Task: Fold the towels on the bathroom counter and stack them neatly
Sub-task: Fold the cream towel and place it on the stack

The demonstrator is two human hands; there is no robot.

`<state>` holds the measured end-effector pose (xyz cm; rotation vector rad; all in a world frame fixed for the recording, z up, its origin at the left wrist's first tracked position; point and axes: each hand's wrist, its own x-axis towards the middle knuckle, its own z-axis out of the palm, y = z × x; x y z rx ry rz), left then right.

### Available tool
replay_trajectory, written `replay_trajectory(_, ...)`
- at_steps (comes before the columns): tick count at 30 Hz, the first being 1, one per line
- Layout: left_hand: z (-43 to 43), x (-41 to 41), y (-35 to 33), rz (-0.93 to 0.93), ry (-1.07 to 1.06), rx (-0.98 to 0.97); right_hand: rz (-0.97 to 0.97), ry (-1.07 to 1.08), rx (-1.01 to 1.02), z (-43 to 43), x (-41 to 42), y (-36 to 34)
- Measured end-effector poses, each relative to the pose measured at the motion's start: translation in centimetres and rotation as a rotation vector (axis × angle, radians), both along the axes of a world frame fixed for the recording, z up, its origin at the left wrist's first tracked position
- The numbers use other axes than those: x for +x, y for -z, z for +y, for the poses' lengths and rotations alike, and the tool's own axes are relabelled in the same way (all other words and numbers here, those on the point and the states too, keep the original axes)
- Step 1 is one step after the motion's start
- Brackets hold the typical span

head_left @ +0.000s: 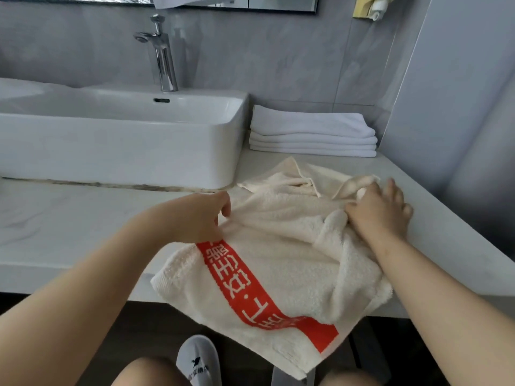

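Cream towel [281, 246] sprawls rumpled at centre frame, overhanging the desk [69, 218] edge; left hand [207, 215] and right hand [381, 207] pinch it. Loosened, it could slide floorward.

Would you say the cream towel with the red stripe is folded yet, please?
Not yet: the cream towel lies rumpled, one corner hanging off the counter, while the left hand and right hand grip its bunched edges.

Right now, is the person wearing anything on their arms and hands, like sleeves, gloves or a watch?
No. The left hand and right hand are both bare: no gloves and no rings that show. Both forearms are uncovered as far as the picture's edge, with no sleeves, watch or bracelet in view.
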<state>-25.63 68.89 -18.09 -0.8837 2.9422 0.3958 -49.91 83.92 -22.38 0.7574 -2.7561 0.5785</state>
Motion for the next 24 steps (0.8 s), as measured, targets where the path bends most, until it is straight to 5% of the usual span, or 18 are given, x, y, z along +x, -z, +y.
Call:
replay_trajectory(3,0.1,-2.2,0.1,0.186,-0.020,-0.100,0.354,-0.282,-0.042,-0.8,1.4,0.2)
replay_trajectory(7,0.8,-5.4,0.8,0.336,-0.050,0.060,0.012,-0.584,-0.121,-1.3,2.6,0.1)
replay_trajectory(12,1.6,-6.4,1.4,0.185,0.055,0.015,-0.012,-0.432,-0.026,-1.5,1.2,0.4)
replay_trajectory(17,0.9,-5.7,0.0,0.209,-0.029,0.237,-0.049,-0.130,0.078,-2.0,-0.5,0.1)
replay_trajectory(20,0.1,-6.6,0.8,0.303,-0.099,0.009,-0.012,-0.139,0.077,-2.1,-0.3,0.1)
replay_trajectory(24,-1.6,-9.2,2.1,0.304,-0.086,0.094,0.028,-0.226,-0.054,-1.7,-0.2,0.1)
